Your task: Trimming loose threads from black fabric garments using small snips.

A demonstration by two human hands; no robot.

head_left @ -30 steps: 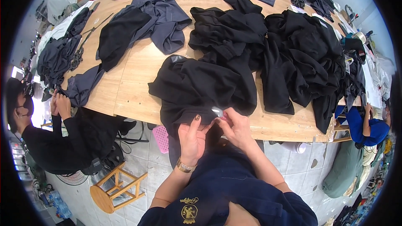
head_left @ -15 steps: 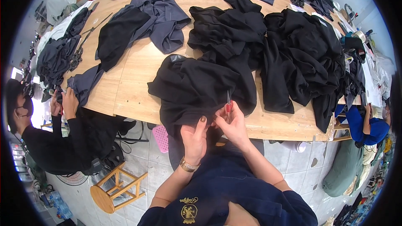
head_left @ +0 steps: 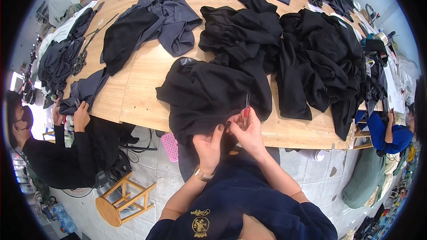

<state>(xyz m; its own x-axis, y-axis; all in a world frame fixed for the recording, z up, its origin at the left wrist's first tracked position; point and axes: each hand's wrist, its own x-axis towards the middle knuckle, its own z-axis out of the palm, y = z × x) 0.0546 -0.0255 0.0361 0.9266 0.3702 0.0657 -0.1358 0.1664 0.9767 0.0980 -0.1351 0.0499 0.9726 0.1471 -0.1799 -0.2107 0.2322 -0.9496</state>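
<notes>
A black garment (head_left: 209, 91) lies bunched at the table's front edge, part of it hanging over. My left hand (head_left: 208, 149) pinches its near edge between thumb and fingers. Close beside it, my right hand (head_left: 247, 131) has thumb and forefinger together at the same cloth. Tucked in the right hand is a small pair of red-handled thread snips (head_left: 247, 106), its metal blades pointing away from me over the garment. Whether the right fingertips also grip the fabric or a thread, I cannot tell.
More black garments (head_left: 320, 58) are heaped to the right, and grey and black ones (head_left: 164, 22) lie far left. On the left a co-worker (head_left: 58, 151) handles grey cloth. A wooden stool (head_left: 126, 200) lies tipped on the floor near a pink plastic piece (head_left: 170, 146).
My hands have shifted slightly, the fingertips coming nearer each other, and the snips have moved a little right. The co-worker on the left has moved both hands apart along the grey cloth.
</notes>
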